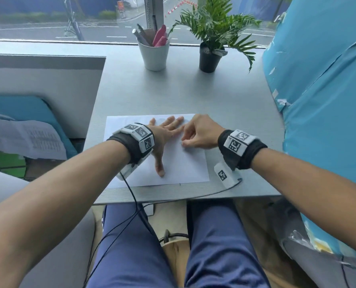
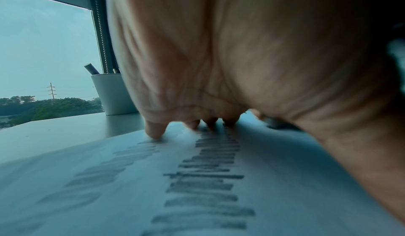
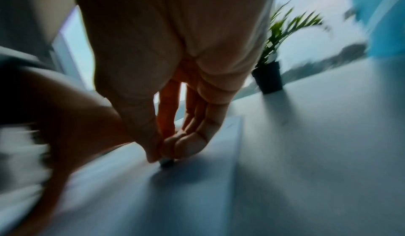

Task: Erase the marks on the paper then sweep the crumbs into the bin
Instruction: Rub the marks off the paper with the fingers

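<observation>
A white sheet of paper [image 1: 189,167] lies on the grey table near its front edge. My left hand [image 1: 166,134] lies flat on it with fingers spread and presses it down. Dark pencil scribbles [image 2: 206,184] run across the paper [image 2: 65,205] under that palm in the left wrist view. My right hand [image 1: 195,136] is curled over the paper's right half and pinches a small eraser [image 3: 167,162], its dark tip touching the sheet. The right wrist view is blurred by motion. No bin shows in any view.
A white cup [image 1: 154,57] of pens and a pink tool stands at the table's back, a potted plant [image 1: 210,57] to its right. A blue wall [image 1: 326,100] borders the right edge. Cables hang off the front edge over my lap.
</observation>
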The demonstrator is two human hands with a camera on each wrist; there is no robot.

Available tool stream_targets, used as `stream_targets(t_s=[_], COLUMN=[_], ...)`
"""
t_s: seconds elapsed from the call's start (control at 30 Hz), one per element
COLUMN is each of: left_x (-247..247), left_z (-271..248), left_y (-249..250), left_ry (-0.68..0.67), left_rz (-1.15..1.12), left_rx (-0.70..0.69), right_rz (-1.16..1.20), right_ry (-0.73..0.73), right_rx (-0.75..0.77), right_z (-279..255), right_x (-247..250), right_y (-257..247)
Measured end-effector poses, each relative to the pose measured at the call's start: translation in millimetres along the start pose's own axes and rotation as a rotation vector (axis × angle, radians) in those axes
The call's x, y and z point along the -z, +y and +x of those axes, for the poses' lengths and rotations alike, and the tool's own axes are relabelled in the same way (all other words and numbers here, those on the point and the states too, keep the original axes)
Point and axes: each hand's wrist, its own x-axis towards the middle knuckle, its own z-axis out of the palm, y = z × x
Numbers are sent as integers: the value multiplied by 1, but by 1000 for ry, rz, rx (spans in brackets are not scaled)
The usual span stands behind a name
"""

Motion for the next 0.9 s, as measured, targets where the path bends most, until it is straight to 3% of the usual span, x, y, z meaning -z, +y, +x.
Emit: stream_targets(t_s=[0.1,0.2,0.27,0.43,0.53,0.6,0.77,0.9], left_x=[-1,0,0,-1,1,2,3,3], left_z=[1,0,0,3,2,1,0,0], left_y=[-2,-2,-1,-4,-3,-1,-3,-2], left_ry=[4,5,7,5,4,5,-5,11], left_rz=[8,-10,-12,1,-18,-21,1,-37], left_rx=[-5,-12,-6,-3,-7,-5,-6,-15], right_rz=[-10,-25,-4,3,13,11,-9,-4], right_ry=[-135,91,143,-121,76,111,-126,91], right_rx=[38,-52,-58,38,-45,-50,33,-68], right_z=[-12,17,21,-10,17,21,-8,24], right_x=[-9,21,23,-5,22,24,-3,30], right_y=[-6,17,22,2,23,26,6,27])
